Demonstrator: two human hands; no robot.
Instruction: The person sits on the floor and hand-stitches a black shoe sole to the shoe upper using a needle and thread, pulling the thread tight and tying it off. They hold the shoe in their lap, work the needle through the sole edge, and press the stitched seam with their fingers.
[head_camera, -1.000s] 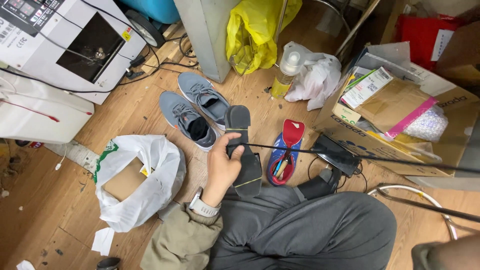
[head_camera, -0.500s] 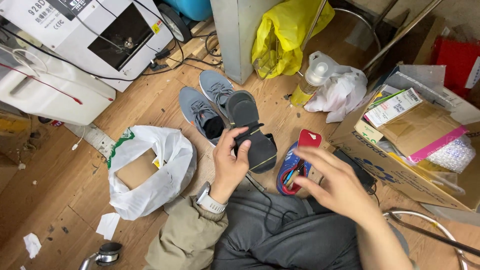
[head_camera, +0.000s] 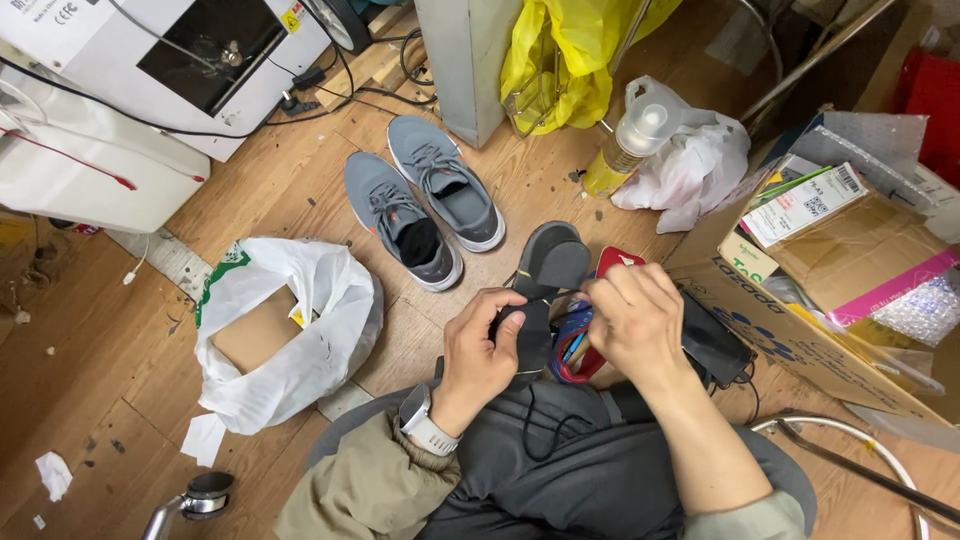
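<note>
My left hand (head_camera: 485, 345), a watch on its wrist, grips the lower part of a pair of dark insoles (head_camera: 550, 262) stacked one on the other above my lap. My right hand (head_camera: 635, 320) has its fingers curled and pinched on the right edge of the upper insole. A thin black cord (head_camera: 530, 425) hangs from under the hands across my grey trousers. Just beyond the insoles, a pair of grey sneakers (head_camera: 425, 205) stands on the wooden floor.
A white plastic bag holding a brown box (head_camera: 285, 340) lies to the left. An open cardboard carton (head_camera: 800, 330) with packets is on the right, and a red and blue object (head_camera: 580, 350) sits beside it. A spray bottle (head_camera: 625, 145), a yellow bag (head_camera: 570, 55) and a white machine (head_camera: 170, 60) stand farther back.
My right hand came into view from the right and closed on the insoles. My left hand stayed on them and brought them closer to my lap.
</note>
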